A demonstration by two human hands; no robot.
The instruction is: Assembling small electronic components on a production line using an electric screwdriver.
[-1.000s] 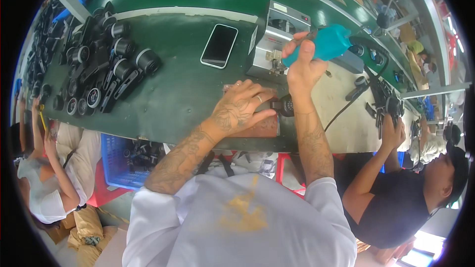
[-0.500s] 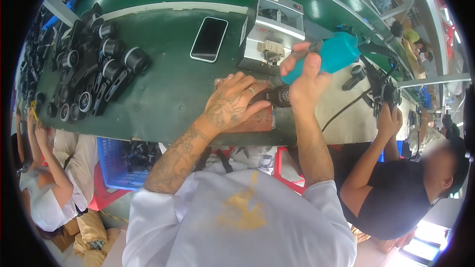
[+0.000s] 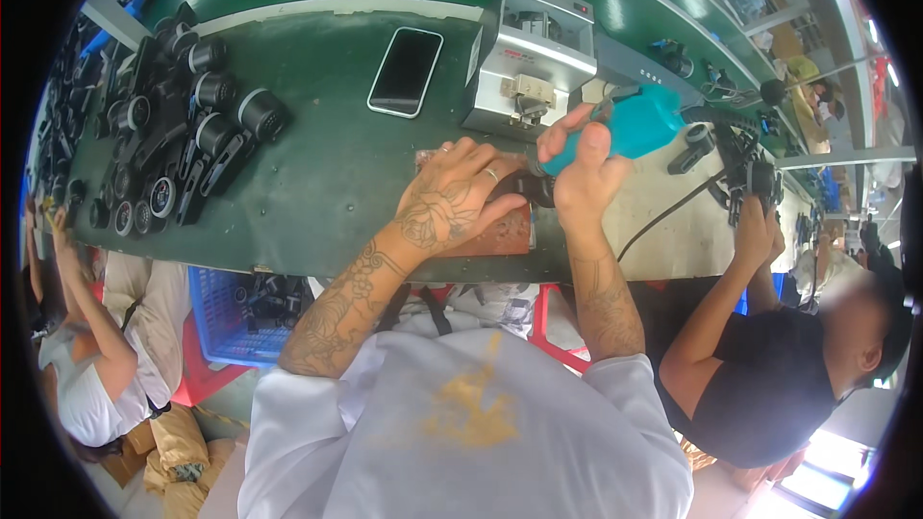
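A black device (image 3: pixel 538 188) with a round head lies across a reddish-brown pad (image 3: pixel 500 235) at the table's near edge. My left hand (image 3: pixel 457 187) is closed over its body from above, the thumb pressed along the side nearest me. In my right hand (image 3: pixel 582 168) is a teal electric screwdriver (image 3: pixel 639 125), gripped with fingers and thumb wrapped round its front part. Its nose points down and left at the device's round head; whether the tip touches is hidden by my fingers. Just beyond my hands stands a grey metal screw feeder (image 3: pixel 534 62).
Several black devices (image 3: pixel 216 115) are piled on the green table to the left. A phone (image 3: pixel 406 72) lies left of the feeder. A blue crate (image 3: pixel 226 317) stands below the table edge. At the right a co-worker's hands (image 3: pixel 758 231) hold a black part; another person (image 3: pixel 101 356) sits at the left.
My right hand has brought the screwdriver slightly down and left, closer over the device's head. My left hand stays in place. The feeder's inner part has turned.
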